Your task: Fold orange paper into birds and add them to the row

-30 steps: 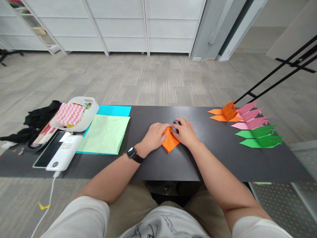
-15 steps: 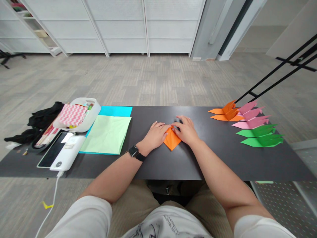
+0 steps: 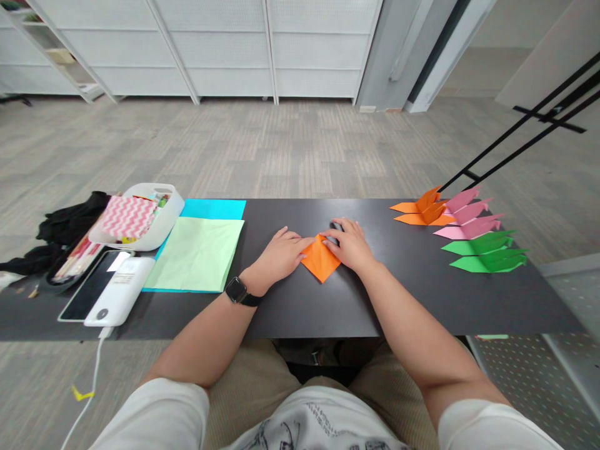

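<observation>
A folded orange paper (image 3: 321,261) lies on the dark table, its lower corner pointing toward me. My left hand (image 3: 281,255) rests at its left edge, fingers stretched out, with the fingertips on the upper left side of the paper. On the other side, my right hand (image 3: 349,244) touches the upper right edge with thumb and fingertips, its fingers bent and apart. A small dark grey object (image 3: 335,226) shows partly by the right hand's fingers; what it is I cannot make out.
Light green sheets (image 3: 197,253) lie over blue paper (image 3: 215,208) on the left, beside a white basket (image 3: 174,209), a phone (image 3: 84,290) and a white power bank (image 3: 120,292). Orange (image 3: 424,215), pink (image 3: 473,226) and green folded birds (image 3: 487,261) stand at the right.
My left hand has shifted slightly left, away from the right hand, uncovering more of the orange paper's top. The whole view has moved a little.
</observation>
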### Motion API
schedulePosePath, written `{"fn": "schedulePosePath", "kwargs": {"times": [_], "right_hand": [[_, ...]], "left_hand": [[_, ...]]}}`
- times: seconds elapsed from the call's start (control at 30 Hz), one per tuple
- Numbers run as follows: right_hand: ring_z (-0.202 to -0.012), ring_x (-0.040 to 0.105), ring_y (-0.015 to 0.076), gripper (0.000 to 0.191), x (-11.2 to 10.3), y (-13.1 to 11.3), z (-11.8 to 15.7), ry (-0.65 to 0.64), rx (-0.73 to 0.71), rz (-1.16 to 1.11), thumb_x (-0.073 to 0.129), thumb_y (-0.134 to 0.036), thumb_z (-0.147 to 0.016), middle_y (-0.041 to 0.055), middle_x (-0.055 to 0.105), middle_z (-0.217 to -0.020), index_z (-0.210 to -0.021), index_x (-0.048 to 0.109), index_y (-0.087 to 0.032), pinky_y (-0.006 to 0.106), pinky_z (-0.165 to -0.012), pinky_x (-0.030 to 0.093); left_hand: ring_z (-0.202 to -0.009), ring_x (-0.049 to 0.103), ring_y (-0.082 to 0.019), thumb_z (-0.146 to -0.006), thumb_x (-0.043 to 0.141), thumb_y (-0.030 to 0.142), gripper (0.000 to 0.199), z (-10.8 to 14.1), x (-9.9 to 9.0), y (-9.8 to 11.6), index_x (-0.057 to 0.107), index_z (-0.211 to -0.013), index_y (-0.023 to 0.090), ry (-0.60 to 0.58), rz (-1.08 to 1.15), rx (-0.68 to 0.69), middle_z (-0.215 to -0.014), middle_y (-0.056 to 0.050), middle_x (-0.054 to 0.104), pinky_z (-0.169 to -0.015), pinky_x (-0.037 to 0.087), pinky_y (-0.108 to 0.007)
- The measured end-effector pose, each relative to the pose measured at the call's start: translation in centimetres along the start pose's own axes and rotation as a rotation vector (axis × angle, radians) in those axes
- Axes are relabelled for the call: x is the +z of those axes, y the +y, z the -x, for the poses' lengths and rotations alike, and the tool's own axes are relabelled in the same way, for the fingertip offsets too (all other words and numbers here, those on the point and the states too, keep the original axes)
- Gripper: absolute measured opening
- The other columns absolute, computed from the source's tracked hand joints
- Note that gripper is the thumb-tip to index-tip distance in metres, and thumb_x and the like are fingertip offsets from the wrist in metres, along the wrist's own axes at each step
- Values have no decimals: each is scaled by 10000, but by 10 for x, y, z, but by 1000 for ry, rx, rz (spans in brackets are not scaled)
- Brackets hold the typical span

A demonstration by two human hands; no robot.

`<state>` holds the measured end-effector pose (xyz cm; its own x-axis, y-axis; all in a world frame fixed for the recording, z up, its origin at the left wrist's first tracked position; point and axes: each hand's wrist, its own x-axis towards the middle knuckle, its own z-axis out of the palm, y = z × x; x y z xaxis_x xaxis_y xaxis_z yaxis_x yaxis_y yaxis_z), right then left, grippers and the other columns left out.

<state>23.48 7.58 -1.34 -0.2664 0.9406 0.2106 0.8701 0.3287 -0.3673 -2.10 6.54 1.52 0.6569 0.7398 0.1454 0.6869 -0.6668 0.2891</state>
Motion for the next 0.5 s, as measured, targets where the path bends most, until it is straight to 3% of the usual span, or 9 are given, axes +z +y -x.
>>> {"fn": "schedulePosePath", "kwargs": {"times": [0.5], "right_hand": [[-1476,479,354,250,3,1,1,-7,19,-29,701,-360,-1002,82,599,-1506,-1227,807,-379,736,-1270,266]], "left_hand": [[-991,751,-280,-916,763,288,326,17,-31,-2,787,-1241,309,-37,5,-45,-967,-51,817,-1214,420,-556]]}}
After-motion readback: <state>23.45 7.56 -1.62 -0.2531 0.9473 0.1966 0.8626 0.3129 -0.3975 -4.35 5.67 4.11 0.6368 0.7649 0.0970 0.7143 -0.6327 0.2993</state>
